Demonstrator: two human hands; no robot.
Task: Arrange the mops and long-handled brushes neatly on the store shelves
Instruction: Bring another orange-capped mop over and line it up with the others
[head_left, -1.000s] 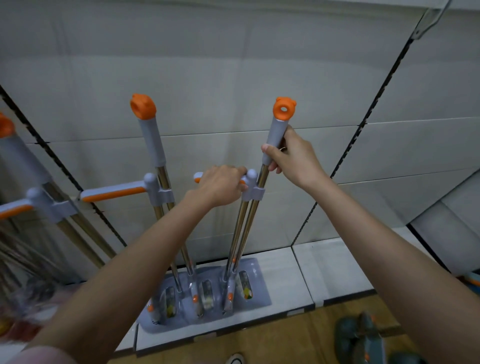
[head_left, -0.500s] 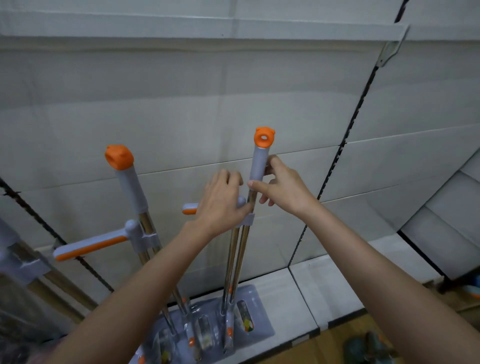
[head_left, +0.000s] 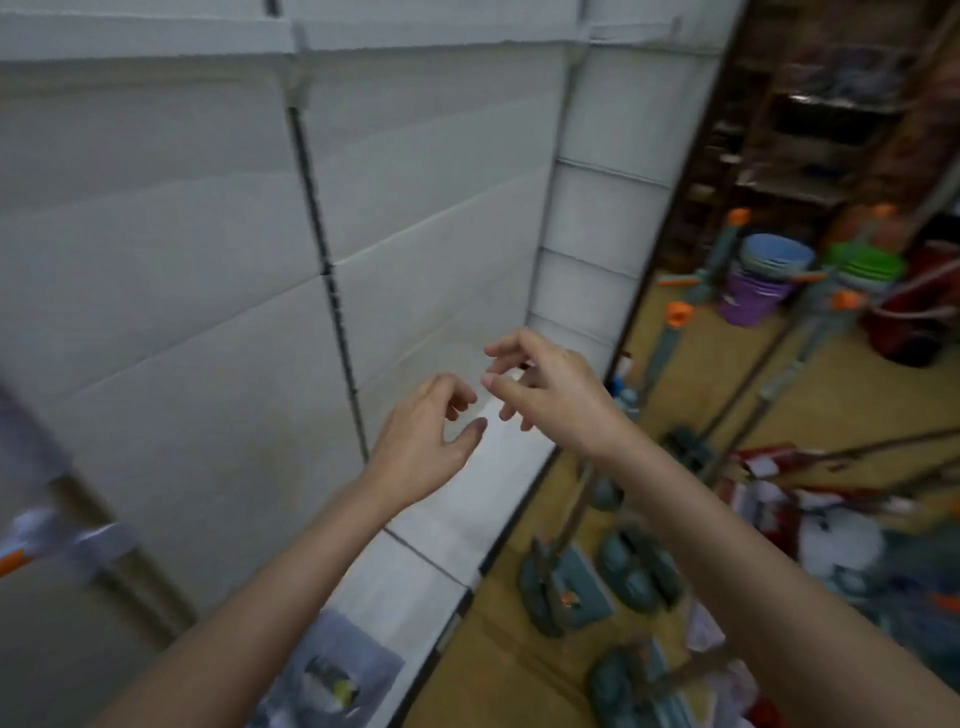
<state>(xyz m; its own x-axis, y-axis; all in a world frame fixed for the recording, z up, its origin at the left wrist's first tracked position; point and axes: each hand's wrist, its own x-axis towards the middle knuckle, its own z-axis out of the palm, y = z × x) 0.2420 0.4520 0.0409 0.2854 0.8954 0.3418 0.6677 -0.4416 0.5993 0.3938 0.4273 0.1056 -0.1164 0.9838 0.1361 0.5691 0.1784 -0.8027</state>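
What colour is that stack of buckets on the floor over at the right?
Purple, with a blue basin on top: the stack of buckets shows, somewhat blurred, in the head view.

- White bottom shelf (head_left: 457, 525): mostly bare; grey mop head (head_left: 337, 680) lies flat at its near end.
- Wooden floor (head_left: 519, 675) just beside the shelf: grey-green mop heads (head_left: 563, 587) lying scattered, poles (head_left: 737, 410) slanting away.
- Farther off on the floor: stacked buckets (head_left: 763, 280), blurred.

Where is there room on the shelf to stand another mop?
The white bottom shelf is bare from the grey mop head at the lower left to the end panel. The yellow floor is crowded with mops and stacked buckets.
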